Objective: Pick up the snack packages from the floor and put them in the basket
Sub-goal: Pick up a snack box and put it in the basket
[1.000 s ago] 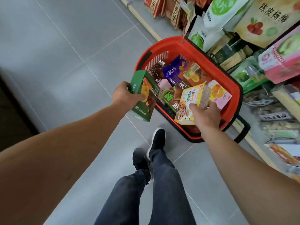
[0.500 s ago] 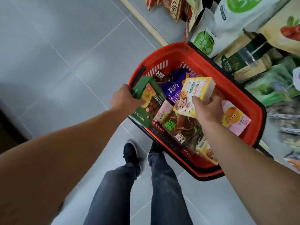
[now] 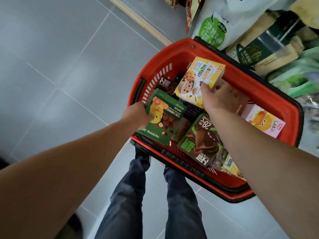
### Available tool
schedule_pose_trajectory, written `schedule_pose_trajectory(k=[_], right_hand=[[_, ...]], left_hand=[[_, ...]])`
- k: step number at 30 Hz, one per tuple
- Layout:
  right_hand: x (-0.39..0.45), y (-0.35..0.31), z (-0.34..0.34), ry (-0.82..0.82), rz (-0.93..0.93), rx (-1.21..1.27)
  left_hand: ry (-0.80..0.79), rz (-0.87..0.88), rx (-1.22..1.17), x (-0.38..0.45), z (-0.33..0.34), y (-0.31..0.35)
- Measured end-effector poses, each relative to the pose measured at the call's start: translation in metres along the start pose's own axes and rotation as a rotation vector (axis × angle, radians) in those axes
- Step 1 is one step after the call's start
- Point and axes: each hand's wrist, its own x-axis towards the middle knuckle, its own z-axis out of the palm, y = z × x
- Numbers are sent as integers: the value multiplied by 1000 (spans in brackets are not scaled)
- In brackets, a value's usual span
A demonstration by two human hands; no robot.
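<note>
Left hand (image 3: 138, 114) gripping green box (image 3: 164, 118), right hand (image 3: 219, 99) clamping yellow box (image 3: 198, 80), both hovering mid-frame over crowded red basket (image 3: 269, 94) (green one overhanging the near rim, likely risking spilling floorward).

"Where are you standing?"
"You're in a shop, in an aisle. Look at the red plastic shopping basket (image 3: 269, 94) on the grey tiled floor (image 3: 57, 69), filled with boxed snacks like the pink box (image 3: 265, 121) and the brown chocolate box (image 3: 202, 140)."
"Anything else telling you so?"
"You have bagged goods crowded along the low shelf at the upper right, among them a white and green pouch (image 3: 214, 30), with a pale wooden shelf edge (image 3: 139, 19) running beside the tiles"
</note>
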Motion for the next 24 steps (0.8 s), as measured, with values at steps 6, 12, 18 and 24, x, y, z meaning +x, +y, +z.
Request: schedule_pose_trajectory(k=[6, 12, 18, 24], right_hand=[[11, -2, 28, -33, -69, -27], [9, 7, 38, -141, -386, -376], [6, 12, 32, -299, -393, -461], [-30, 8, 10, -261, -353, -381]], left_hand=[[251, 202, 114, 9, 3, 7], [92, 521, 269, 19, 14, 4], [32, 557, 344, 23, 35, 2], [-20, 576, 338, 11, -4, 9]])
